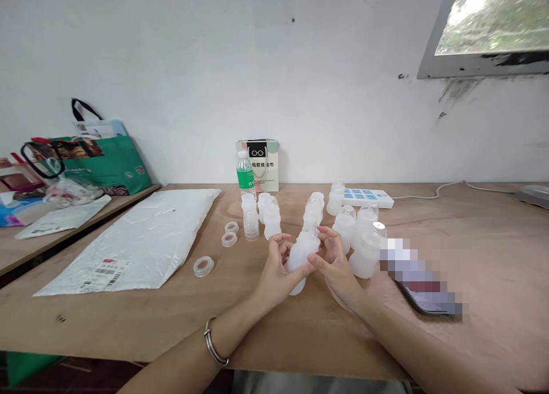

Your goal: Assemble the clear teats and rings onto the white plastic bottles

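Observation:
A frosted white baby bottle is between my hands above the wooden table, tilted with its top toward the upper right. My left hand wraps round its body, with the bracelet on that wrist. Closed on the upper part is my right hand, fingertips by the neck and the thumb meeting the left thumb. Right of it stand several capped bottles, the nearest a bottle with a clear cap. Open-topped bottle bodies stand beyond my left hand. Three translucent collar rings lie to the left, the nearest being one ring.
A white mailing bag lies on the left of the table. At the back are a water bottle, a paper bag and a power strip. A phone, partly blurred out, lies right of my right hand.

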Tool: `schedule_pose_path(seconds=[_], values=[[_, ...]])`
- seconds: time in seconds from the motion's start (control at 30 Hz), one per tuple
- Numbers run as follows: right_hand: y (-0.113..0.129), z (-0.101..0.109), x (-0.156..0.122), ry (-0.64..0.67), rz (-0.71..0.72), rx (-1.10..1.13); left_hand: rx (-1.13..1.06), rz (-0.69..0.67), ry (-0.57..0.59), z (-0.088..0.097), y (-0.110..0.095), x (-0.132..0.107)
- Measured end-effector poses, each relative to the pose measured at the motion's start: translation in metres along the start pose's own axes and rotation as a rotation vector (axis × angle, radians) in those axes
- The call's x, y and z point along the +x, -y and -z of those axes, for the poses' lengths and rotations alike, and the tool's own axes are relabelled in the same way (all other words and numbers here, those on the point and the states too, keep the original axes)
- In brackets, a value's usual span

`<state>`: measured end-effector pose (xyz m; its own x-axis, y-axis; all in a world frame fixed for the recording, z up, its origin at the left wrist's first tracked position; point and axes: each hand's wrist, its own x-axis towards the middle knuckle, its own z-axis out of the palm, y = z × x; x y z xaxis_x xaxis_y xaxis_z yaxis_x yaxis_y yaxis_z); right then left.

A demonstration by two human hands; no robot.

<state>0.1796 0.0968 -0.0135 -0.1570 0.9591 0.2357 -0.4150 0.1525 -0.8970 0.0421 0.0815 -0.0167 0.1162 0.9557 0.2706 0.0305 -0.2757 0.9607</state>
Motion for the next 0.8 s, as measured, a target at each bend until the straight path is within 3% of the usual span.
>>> schedule_pose_path(seconds=[0.13,0.2,0.37,0.47,0.57,0.67,0.8], values=[[-0.002,0.000,-0.002,0.132,-0.128,0.001,0.058,-0.023,0.002,0.000,-0.007,-0.003],[-0.004,-0.001,-0.003,0.188,-0.125,-0.003,0.139,-0.040,-0.016,0.000,-0.009,-0.005],[-0.009,-0.007,-0.006,0.115,-0.071,0.000,0.364,-0.059,-0.052,-0.001,-0.010,-0.009],[-0.008,-0.008,-0.006,0.115,-0.112,0.040,0.458,-0.071,0.023,0.007,-0.020,-0.007],[-0.005,-0.006,-0.005,0.112,-0.141,0.090,0.560,-0.100,0.034,0.034,-0.033,-0.005],[-0.001,-0.004,-0.004,0.142,-0.216,0.143,0.838,-0.097,-0.266,0.081,-0.035,-0.008],[0.003,-0.006,-0.003,0.157,-0.321,0.251,1.254,0.075,-0.337,0.145,-0.012,-0.021]])
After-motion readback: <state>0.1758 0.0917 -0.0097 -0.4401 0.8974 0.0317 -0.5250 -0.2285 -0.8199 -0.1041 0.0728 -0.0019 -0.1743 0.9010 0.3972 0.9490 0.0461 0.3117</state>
